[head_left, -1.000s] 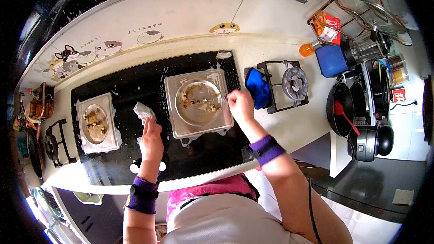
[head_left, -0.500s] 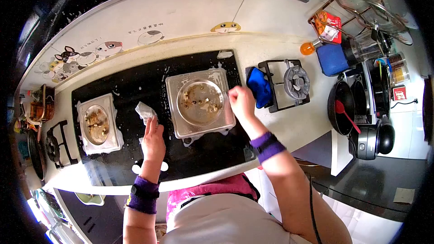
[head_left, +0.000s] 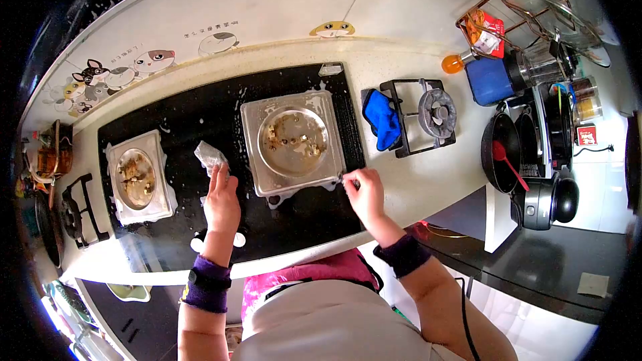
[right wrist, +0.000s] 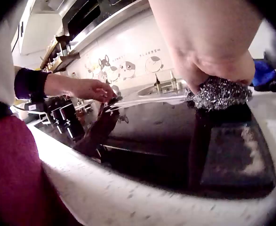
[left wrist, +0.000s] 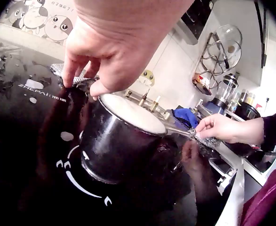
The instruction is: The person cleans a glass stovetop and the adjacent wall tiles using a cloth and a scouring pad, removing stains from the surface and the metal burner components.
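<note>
My left hand lies over the middle of the black glass hob, fingertips on a crumpled silvery mesh cloth. In the left wrist view, fingers and thumb close around part of that cloth, above a black control knob. My right hand grips a steel wool scrubber at the near right corner of the right square metal burner plate. Brown bits and murky liquid lie in its round recess. A second, smaller burner plate on the left holds similar residue. Suds surround both plates.
Right of the hob sit a bright blue cloth and a black pan support with a burner ring. Farther right stand a black frying pan with a red spoon and a small appliance. Another pan support stands left.
My right hand has slid toward me along the right burner plate's side to its near corner. The left hand stays on the mesh cloth. The head view has shifted slightly.
</note>
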Action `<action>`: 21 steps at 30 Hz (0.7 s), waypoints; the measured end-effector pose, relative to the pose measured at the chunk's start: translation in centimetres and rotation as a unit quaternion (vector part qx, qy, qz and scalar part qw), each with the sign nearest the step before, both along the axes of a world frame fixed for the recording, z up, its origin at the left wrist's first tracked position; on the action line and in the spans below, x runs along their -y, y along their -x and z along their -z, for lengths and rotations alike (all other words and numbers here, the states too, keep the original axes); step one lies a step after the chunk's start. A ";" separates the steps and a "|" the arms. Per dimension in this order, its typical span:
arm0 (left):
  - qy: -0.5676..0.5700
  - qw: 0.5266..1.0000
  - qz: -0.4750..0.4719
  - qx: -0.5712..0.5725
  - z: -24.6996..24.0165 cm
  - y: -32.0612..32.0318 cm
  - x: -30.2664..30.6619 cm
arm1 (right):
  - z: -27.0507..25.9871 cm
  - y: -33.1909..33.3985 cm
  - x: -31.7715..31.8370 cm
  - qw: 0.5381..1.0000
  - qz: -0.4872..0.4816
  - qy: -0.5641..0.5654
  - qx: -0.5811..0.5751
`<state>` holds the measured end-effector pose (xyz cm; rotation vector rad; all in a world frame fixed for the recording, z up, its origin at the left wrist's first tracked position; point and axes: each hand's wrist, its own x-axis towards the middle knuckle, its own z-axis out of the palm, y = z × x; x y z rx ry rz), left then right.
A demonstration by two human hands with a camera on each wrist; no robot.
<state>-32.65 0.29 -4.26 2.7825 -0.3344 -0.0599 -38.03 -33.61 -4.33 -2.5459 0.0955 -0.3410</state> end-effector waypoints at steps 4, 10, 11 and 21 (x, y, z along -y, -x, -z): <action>-0.009 1.000 0.004 0.000 -0.2 0.0 -0.1 | 0.0 0.1 -0.7 1.000 0.000 -0.015 0.024; -0.002 1.000 0.010 -0.001 0.4 0.1 -0.3 | -0.3 -1.4 -2.7 0.990 -0.125 -0.031 0.050; -0.006 1.000 0.011 -0.002 0.3 0.0 -0.2 | -0.6 -1.8 -4.4 0.988 -0.144 -0.026 0.044; -0.017 1.000 0.020 -0.012 0.2 0.0 -0.8 | -0.8 -1.6 -1.9 0.991 -0.133 0.001 0.028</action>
